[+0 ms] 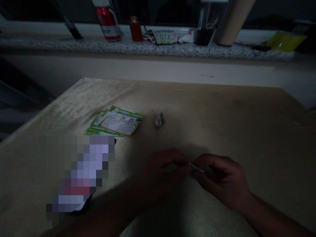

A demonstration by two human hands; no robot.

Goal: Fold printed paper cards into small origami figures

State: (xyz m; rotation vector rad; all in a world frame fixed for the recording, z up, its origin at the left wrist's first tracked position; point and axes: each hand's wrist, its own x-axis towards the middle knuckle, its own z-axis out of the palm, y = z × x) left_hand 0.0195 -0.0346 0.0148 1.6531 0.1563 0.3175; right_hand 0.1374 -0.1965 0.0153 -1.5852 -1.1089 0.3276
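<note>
My left hand (160,172) and my right hand (219,179) meet over the near middle of the tan table (222,115). Both pinch a small folded piece of paper (196,168) between fingertips; only a thin pale edge of it shows. A little beyond the hands a small folded paper figure (160,120) stands on the table. To its left lies a fanned stack of green printed cards (116,122).
A phone (79,177) with a lit, blurred screen lies at the near left. Behind the table a speckled ledge (148,48) carries a red can (107,23), a small red bottle (136,29), card packets (165,37), a dark cup (206,26), a cardboard tube (233,21) and a yellow bag (286,41).
</note>
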